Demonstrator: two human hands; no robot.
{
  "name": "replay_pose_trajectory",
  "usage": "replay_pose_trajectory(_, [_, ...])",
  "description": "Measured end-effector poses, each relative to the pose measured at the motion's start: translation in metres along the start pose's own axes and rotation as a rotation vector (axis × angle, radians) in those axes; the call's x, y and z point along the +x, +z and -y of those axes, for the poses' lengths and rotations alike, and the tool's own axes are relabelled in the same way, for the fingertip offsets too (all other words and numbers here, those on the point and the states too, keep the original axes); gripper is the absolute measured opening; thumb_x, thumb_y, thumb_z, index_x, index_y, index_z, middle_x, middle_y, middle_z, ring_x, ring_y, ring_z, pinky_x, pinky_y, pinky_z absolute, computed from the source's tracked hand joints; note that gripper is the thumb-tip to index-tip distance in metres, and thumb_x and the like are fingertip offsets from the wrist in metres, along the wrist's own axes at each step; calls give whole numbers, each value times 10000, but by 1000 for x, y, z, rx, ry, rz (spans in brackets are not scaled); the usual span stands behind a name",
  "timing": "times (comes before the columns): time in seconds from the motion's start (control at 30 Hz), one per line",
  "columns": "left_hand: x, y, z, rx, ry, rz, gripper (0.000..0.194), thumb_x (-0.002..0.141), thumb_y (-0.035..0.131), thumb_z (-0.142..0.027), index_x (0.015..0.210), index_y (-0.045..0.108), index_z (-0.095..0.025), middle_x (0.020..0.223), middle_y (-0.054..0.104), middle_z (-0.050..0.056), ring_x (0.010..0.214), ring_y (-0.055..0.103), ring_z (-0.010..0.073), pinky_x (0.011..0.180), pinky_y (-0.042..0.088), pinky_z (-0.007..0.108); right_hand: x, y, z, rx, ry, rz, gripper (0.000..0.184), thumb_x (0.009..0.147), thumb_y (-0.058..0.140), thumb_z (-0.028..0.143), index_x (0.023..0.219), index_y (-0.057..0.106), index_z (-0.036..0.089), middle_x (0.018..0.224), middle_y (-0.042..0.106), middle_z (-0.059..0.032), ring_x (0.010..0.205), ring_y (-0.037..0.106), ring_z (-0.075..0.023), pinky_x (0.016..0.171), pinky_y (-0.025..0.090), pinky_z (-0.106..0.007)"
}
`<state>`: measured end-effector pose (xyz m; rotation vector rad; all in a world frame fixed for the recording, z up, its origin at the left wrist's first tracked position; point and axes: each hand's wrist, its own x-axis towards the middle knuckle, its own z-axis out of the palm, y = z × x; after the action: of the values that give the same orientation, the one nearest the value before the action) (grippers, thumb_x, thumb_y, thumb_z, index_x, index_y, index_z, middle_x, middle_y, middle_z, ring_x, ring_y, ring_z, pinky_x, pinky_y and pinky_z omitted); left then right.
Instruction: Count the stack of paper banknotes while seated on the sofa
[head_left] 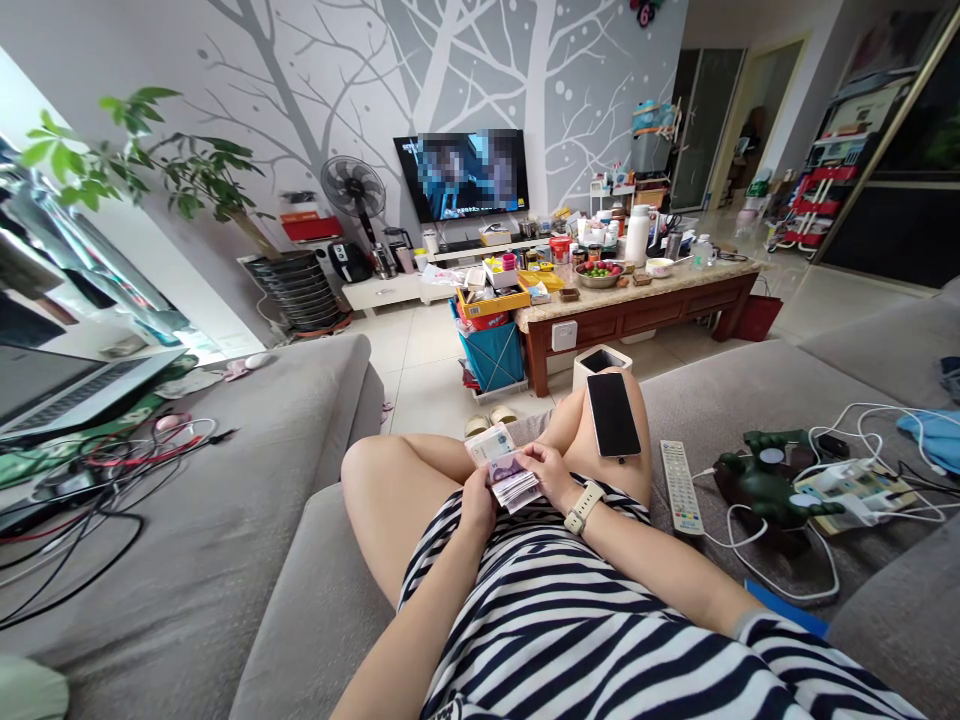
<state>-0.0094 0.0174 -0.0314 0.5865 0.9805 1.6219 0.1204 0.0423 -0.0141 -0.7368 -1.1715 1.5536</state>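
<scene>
The notes (517,492) are in front of my striped clothing (517,600), between my two hands, in overlapping layers with some ends fanned. My left hand (478,503) grips the left edge; those fingers are partly hidden by the stack — I cannot tell how they lie beneath. My right hand (553,478) pinches the right edge of the upper, purple layer, thumb and fingertips drawn together.

Handling: the notes look light, thin and flexible. The stack should be stiffer than one sheet, yet sheets may slide apart or crease. Support the stack by one edge; take a single sheet at its free corner — pinch lightly.

A watch (584,507) circles my right wrist. The phone (613,415) lies on my right leg, screen dark. Farther right, the remote (681,488) rests on the sofa (720,390). Ahead stands the table (652,312).
</scene>
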Motion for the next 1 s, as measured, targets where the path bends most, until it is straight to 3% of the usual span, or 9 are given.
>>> replay_pose_trajectory(0.47, [-1, -1, -1, 6, -2, -2, 188, 665, 619, -297, 748, 700, -150, 718, 717, 41, 752, 642, 223, 768, 494, 348, 2, -3, -5, -25, -22, 13, 261, 683, 682, 424, 673, 577, 185, 602, 555, 25, 570, 497, -136, 573, 403, -255])
replay_pose_trajectory(0.83, [3, -1, 4, -39, -22, -30, 269, 694, 616, -333, 857, 679, -128, 802, 731, 80, 868, 668, 268, 823, 504, 396, 2, 0, -3, -51, -50, 16, 266, 741, 620, 431, 631, 578, 191, 510, 546, 21, 521, 488, -138, 588, 413, -276])
replay_pose_trajectory(1.0, [3, -2, 5, -40, -15, -42, 307, 677, 647, -329, 886, 669, -103, 792, 727, 84, 837, 676, 266, 817, 505, 398, 4, 0, -7, -85, -48, -18, 283, 674, 693, 417, 607, 529, 197, 507, 531, 38, 494, 455, -120, 549, 381, -262])
